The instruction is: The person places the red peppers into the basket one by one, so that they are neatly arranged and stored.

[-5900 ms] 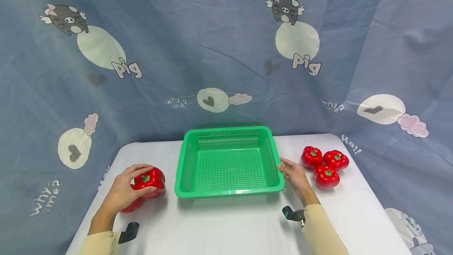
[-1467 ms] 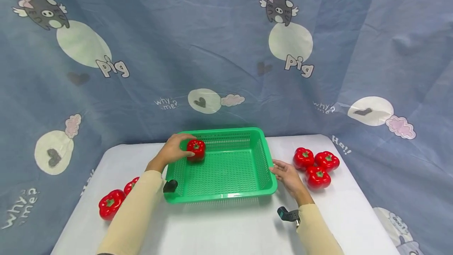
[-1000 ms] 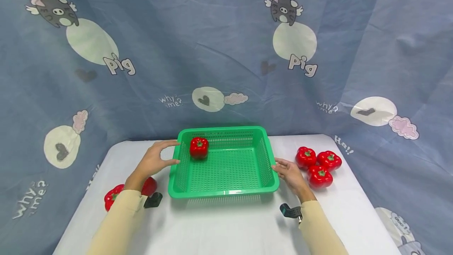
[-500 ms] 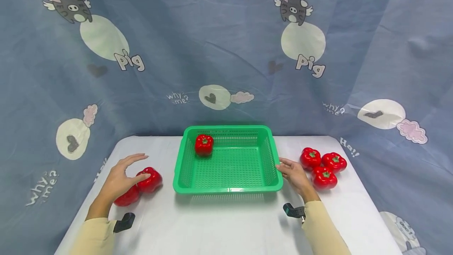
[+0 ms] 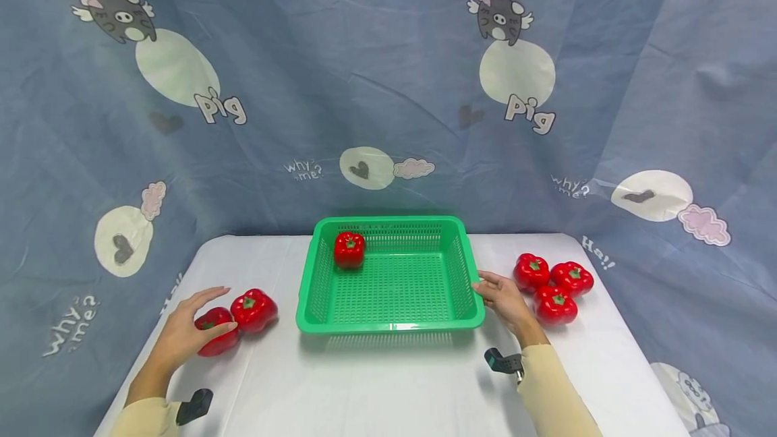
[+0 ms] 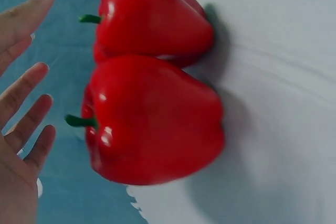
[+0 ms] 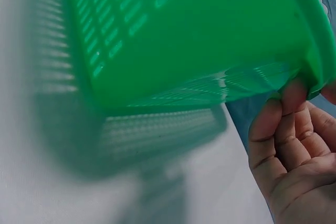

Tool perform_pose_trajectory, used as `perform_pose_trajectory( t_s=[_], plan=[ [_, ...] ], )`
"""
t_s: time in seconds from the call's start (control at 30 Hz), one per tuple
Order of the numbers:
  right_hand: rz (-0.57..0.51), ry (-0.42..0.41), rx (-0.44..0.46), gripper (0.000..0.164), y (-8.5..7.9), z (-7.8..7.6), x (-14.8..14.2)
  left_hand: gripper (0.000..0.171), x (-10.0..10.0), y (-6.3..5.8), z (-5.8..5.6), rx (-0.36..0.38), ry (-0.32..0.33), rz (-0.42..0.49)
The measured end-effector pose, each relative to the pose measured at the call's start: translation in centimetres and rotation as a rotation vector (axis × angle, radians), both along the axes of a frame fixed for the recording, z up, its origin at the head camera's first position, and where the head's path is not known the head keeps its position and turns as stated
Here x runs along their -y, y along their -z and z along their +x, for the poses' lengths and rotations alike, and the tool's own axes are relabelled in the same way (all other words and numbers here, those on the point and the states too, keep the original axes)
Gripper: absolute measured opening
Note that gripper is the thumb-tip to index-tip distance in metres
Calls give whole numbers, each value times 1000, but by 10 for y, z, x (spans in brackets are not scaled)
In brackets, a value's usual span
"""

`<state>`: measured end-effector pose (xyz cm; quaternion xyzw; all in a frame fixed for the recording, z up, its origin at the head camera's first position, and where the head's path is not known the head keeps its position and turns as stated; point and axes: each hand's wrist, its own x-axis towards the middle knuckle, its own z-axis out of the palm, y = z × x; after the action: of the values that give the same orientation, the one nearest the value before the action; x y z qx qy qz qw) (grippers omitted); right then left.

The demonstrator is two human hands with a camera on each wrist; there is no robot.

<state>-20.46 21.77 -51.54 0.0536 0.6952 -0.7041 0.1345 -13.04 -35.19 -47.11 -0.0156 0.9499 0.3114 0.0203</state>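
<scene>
In the head view my left hand (image 5: 182,332) is over two red bell peppers at the table's left, thumb and fingers spread around the nearer bell pepper (image 5: 221,344). The other bell pepper (image 5: 255,312) sits beside it, to the right. The left wrist view has both green-stemmed peppers side by side, with a gap between the fingers (image 6: 29,124) and the skin. My right hand (image 5: 506,299) grips the right rim of a green plastic basket (image 5: 391,327), fingertips curled up under its edge in the right wrist view. One bell pepper (image 5: 349,251) stands in the basket's back left corner.
Three more red bell peppers (image 5: 554,305) cluster on the table right of my right hand. A white cloth (image 5: 364,390) covers the table. Behind it hangs a blue curtain (image 5: 388,86) printed with pigs. Each wrist wears a black strap device (image 5: 502,361).
The left hand carried a bell pepper from the left group into the basket, let go, then came back left and lowered over the nearer remaining pepper. The right hand stays on the basket rim.
</scene>
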Motion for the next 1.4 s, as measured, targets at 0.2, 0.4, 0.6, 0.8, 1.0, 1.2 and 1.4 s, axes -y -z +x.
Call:
perform_pose_trajectory(
  t_s=[0.2,0.4,0.6,0.8,1.0,1.2,1.4],
  plan=[
    [-14,9,14,51,0,-1,3,86,10,11,0,55,-30,-19],
    [-7,-20,-17,51,0,-1,0,89,10,23,2,126,-82,1],
    [17,-2,6,50,-3,0,-3,84,5,30,3,141,-114,15],
    [13,-3,21,51,-2,0,-1,81,7,31,1,158,-142,22],
    [5,7,16,51,1,3,-1,81,10,33,0,145,-137,19],
    [-3,6,11,51,1,3,-2,80,10,35,1,109,-115,10],
    [6,1,27,52,-2,3,-1,79,11,37,6,125,-158,10]
  ],
)
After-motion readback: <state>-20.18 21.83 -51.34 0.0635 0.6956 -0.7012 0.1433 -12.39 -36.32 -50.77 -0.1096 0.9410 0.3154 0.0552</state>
